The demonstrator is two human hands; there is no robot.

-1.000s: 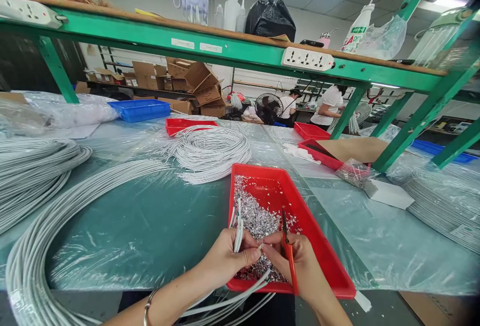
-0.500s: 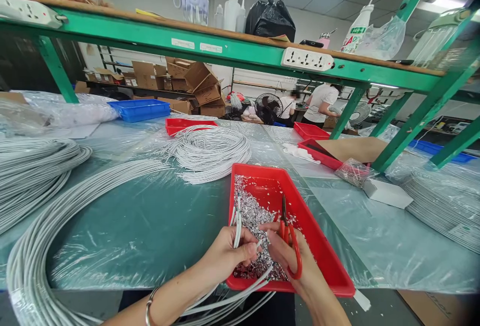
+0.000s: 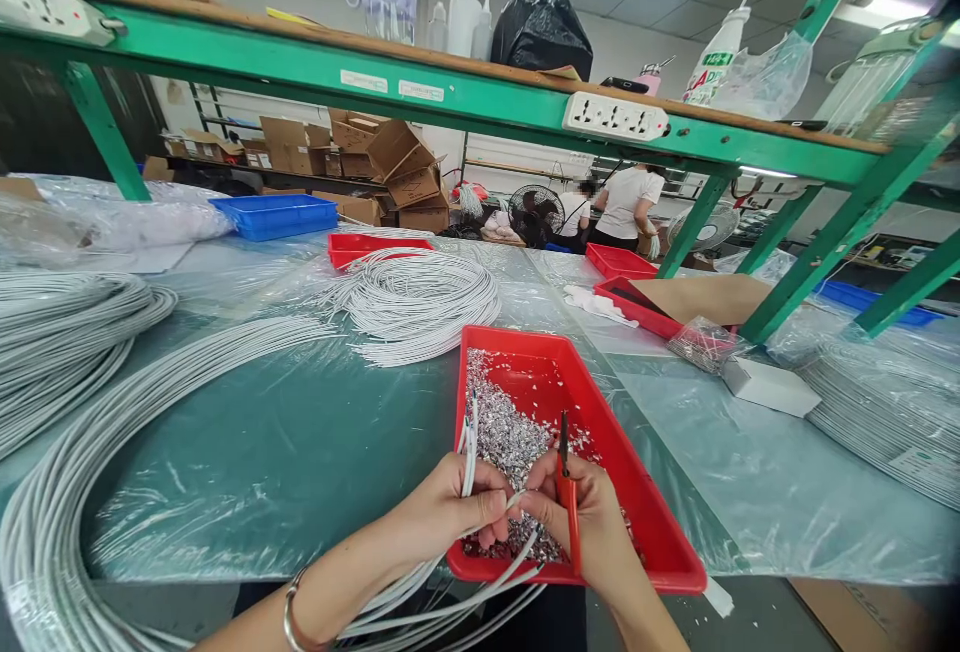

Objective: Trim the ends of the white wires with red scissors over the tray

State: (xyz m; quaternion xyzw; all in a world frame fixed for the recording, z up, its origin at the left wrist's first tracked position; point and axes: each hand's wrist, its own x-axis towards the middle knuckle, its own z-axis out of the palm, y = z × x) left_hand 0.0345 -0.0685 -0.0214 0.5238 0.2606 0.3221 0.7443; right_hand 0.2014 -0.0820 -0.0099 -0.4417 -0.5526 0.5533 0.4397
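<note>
My left hand (image 3: 446,512) grips a bundle of white cables (image 3: 469,452) whose ends stick up above the fingers, while the rest trails off the table's near edge. One cable end runs across to my right hand (image 3: 589,522), whose fingertips pinch it. That hand also holds small red-handled scissors (image 3: 568,492), blades closed and pointing away from me. Both hands hover over the near end of a red tray (image 3: 637,492) that holds a heap of silvery foil scraps (image 3: 510,437).
Large coils of grey-white cable (image 3: 420,302) lie on the plastic-covered green table to the left, middle and far right. Beyond are other red trays (image 3: 622,260), a blue tray (image 3: 274,215), a white box (image 3: 769,387) and a green shelf frame (image 3: 450,102). People stand working far behind.
My right hand swung the scissors out to snip at the cable end, then brought them back upright and closed. Both hands shifted slightly. The people in the background moved.
</note>
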